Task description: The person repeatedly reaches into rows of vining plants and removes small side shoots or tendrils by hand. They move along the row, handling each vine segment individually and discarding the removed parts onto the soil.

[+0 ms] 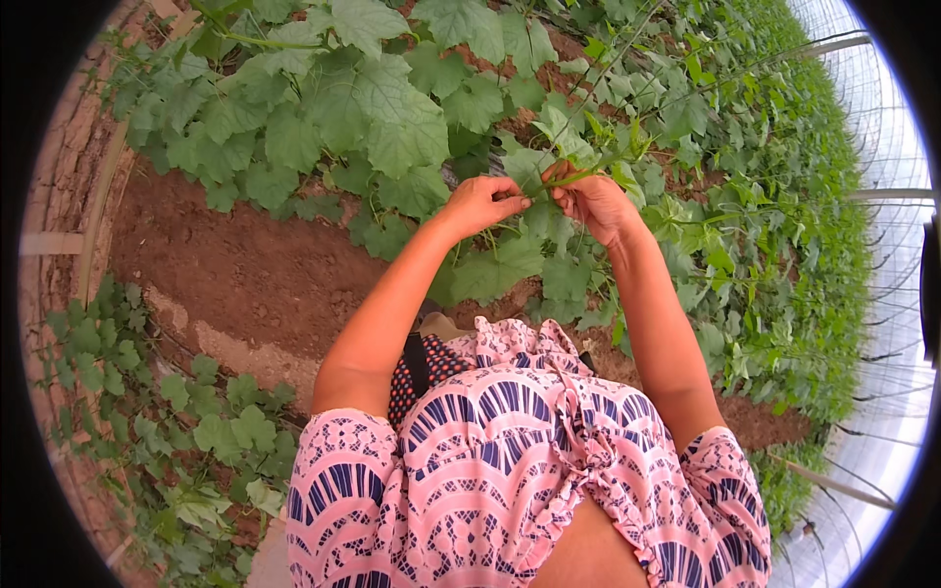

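My right hand [599, 206] grips the green stem of a climbing vine [577, 178], which looks like a cucumber plant. The stem's leafy growing tip [634, 145] extends past that hand to the right. Close by on the left, my left hand [481, 208] has thumb and forefinger brought together beside the same stem. Whether anything thin is pinched there is too small to tell. A thin support string [616, 60] slants down from the top toward my hands. Broad lobed leaves [496, 268] hang just below and around both hands, hiding the lower stem.
Dense vine foliage [353, 103] fills the top and right. Bare soil [242, 250] runs along the left, with another row of plants [228, 434] at lower left. Plastic greenhouse film [882, 242] on curved ribs closes the right side. An earthen wall [59, 184] stands far left.
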Tool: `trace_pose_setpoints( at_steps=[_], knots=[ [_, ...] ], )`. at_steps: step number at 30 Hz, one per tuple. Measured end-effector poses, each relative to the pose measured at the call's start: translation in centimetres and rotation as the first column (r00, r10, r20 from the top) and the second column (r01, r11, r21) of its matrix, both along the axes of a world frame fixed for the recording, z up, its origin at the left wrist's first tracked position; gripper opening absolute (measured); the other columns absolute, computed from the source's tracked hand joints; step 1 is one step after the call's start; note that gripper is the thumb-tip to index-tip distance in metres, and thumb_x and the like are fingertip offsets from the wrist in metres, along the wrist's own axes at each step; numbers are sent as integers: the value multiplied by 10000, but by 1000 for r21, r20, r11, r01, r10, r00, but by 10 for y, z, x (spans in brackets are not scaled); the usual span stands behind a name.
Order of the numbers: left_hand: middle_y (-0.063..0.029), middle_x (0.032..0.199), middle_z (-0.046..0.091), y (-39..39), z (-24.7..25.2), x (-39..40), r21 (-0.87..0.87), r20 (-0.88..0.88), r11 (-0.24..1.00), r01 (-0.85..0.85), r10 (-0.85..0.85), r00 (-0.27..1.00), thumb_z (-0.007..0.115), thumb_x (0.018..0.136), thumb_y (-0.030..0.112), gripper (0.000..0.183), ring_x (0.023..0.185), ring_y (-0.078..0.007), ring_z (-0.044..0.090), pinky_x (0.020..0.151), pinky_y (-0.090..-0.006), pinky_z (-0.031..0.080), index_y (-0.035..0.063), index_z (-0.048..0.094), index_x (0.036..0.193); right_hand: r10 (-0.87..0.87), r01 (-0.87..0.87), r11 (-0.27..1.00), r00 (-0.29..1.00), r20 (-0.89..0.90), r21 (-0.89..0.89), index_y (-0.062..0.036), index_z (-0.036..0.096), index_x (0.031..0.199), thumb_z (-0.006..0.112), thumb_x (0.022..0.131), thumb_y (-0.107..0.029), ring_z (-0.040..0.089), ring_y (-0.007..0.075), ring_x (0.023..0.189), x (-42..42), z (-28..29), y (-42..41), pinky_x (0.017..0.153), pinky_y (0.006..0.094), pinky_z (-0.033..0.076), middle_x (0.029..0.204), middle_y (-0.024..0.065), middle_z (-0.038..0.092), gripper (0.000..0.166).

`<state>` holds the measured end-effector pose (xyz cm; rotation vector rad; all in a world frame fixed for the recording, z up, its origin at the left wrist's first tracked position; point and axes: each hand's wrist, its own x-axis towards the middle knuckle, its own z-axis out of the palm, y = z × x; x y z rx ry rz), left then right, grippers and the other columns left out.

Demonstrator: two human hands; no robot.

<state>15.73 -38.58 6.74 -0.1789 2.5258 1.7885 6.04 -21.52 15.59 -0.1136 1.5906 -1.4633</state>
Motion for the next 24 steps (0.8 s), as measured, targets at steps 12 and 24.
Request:
trace_pose_setpoints(
  at_steps=[12, 24],
  knots=[
    [7, 706, 602, -5, -12, 0, 142, 4, 985, -98, 99, 995, 619, 818, 153, 159, 639, -59, 511, 597, -230, 416, 11, 623, 889, 15, -22, 999, 984, -176, -39, -40, 622, 993, 476, 872, -109, 462, 24, 580, 0, 2, -17, 516, 152, 347, 747, -20, 590, 201],
    [-24, 689, 635, -11, -11, -10, 69, 18, 893, -445, 444, 896, 644, 817, 179, 179, 596, -72, 545, 548, -242, 428, 7, 625, 863, 198, -155, 975, 929, -313, 158, -57, 588, 1077, 482, 945, -319, 593, 146, 980, 29, 4, 23, 816, 304, 441, 1048, 42, 623, 312]
  ],
)
